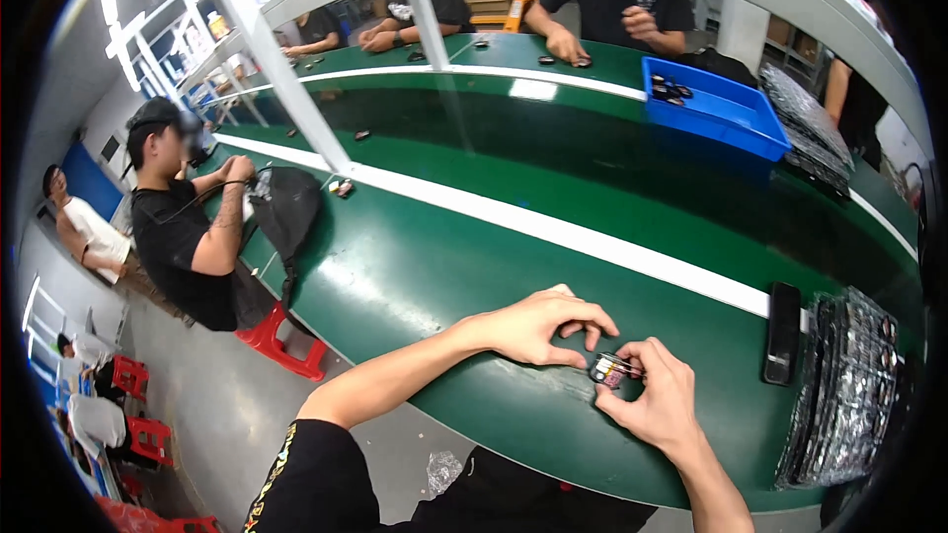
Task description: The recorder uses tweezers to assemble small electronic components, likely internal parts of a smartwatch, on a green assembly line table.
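Note:
Over the green table point(474, 405), my right hand point(657, 390) pinches a small black device point(609, 369) between thumb and fingers. The device has a pale, partly coloured label facing up; its exact kind is too small to make out. Just to its left is my left hand point(543, 328), fingers curved and spread apart. The left thumb tip comes close to the device's edge, and I cannot tell whether it touches. Nothing shows inside the left hand's grasp.
At right, a black phone point(783, 334) lies beside stacked clear plastic trays point(839, 390). A blue bin point(716, 111) holding small dark parts stands across the green conveyor belt point(513, 153). A seated co-worker point(188, 217) handles a black bag point(288, 205) at left; others work opposite.

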{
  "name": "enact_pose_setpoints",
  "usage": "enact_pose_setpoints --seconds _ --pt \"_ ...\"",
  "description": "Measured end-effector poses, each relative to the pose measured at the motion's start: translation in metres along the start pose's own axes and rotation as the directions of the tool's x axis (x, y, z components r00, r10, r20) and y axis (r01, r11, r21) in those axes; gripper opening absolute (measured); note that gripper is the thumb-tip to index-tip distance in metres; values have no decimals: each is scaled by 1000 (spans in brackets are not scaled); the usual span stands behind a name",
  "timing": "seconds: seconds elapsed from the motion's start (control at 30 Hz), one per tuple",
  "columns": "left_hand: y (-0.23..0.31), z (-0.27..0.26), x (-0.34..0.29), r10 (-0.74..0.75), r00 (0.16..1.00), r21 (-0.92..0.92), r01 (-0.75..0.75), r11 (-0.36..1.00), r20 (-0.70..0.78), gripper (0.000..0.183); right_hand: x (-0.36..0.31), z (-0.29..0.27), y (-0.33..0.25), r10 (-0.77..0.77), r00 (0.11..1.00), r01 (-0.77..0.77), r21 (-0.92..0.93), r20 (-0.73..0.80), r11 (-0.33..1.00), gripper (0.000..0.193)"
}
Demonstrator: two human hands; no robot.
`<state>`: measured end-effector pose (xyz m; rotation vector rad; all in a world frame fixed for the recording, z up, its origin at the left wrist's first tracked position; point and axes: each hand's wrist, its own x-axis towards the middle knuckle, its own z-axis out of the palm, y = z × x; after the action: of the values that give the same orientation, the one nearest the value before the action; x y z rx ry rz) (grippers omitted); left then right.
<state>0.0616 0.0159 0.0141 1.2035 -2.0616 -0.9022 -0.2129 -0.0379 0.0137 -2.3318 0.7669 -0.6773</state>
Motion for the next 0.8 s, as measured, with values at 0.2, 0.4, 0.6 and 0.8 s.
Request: enact_pose_setpoints --seconds 0.2,0.4,0.6,0.8 --pt "-1 -3 2 -40 997 53 44 998 -70 53 -11 -19 11 27 1000 -27 33 0 999 45" --pt "4 0 1 -30 992 104 43 994 -123 46 -59 -102 -27 34 959 -53 -58 -283 997 43" --pt "9 3 -3 -101 983 105 117 988 -152 41 -133 -211 7 190 621 -407 -106 -760 907 46" --pt "7 12 9 -85 986 61 94 994 -142 40 -239 -285 88 242 214 -633 54 -946 772 42"
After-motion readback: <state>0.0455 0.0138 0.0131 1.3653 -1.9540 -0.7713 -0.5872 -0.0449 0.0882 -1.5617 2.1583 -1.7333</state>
